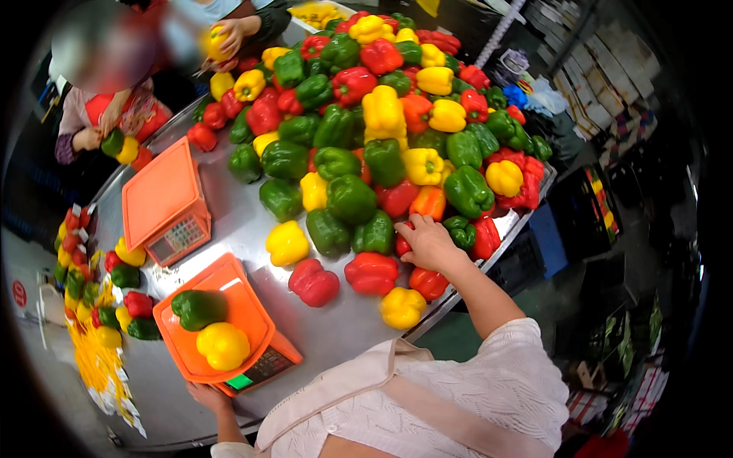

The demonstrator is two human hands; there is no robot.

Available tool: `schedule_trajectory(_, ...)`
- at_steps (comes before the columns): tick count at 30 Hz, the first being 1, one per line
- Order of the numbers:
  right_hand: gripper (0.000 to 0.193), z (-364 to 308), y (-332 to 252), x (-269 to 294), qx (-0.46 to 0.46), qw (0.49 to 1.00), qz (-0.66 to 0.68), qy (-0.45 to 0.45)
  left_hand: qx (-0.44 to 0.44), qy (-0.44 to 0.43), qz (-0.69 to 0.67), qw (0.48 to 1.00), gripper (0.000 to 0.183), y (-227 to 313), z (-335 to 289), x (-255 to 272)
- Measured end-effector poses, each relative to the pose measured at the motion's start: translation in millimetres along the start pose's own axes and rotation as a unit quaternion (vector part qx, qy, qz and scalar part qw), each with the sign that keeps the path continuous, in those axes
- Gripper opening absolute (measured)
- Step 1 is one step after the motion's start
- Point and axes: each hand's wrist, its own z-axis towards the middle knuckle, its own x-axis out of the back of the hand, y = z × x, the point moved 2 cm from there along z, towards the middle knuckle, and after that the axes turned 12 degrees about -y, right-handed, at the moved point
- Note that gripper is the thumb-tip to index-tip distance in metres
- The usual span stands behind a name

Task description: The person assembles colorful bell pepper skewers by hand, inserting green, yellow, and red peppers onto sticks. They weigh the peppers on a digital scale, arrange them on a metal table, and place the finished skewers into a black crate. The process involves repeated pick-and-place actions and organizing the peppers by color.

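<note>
My right hand (430,244) is at the near edge of a large heap of bell peppers, its fingers curled over a red bell pepper (403,243) that they largely cover. Just below it lie another red pepper (372,273) and a yellow pepper (402,308). At lower left, my left hand (208,397) rests by the near side of an orange scale (256,320); its fingertips are partly hidden at the scale's base. On the scale's pan sit a green pepper (200,310) and a yellow pepper (223,346).
The peppers are heaped on a metal table (252,229). A second orange scale (164,198) stands farther back. Finished-looking groups of peppers and yellow strips (95,366) lie along the left edge. Across the table, other people's hands (237,30) hold peppers. Dark crates (588,198) stand at right.
</note>
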Motion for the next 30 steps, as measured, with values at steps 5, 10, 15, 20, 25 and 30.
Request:
schedule_trajectory(5,0.051,-6,14,22,0.033,0.995,0.071,0.056,-0.069,0.034,0.006,0.997,0.058,-6,10,-6)
schedule_trajectory(10,0.030,-12,29,57,0.097,0.953,0.101,0.268,-0.072,0.020,0.101,0.992,0.054,-5,13,-5)
schedule_trajectory(15,0.017,-41,62,68,0.025,0.872,0.128,0.472,0.059,-0.064,0.202,0.975,0.057,-8,17,-4)
schedule_trajectory(20,0.020,-76,200,13,-0.180,0.799,0.222,0.529,0.003,-0.103,0.232,0.967,0.069,-18,27,-9)
schedule_trajectory(25,0.022,-116,269,-52,-0.238,0.574,0.612,0.489,-0.082,-0.078,0.185,0.976,0.061,-42,32,-20)
schedule_trajectory(30,0.040,-114,245,-82,-0.250,0.686,0.590,0.345,-0.129,-0.072,0.086,0.985,0.050,-38,35,-24)
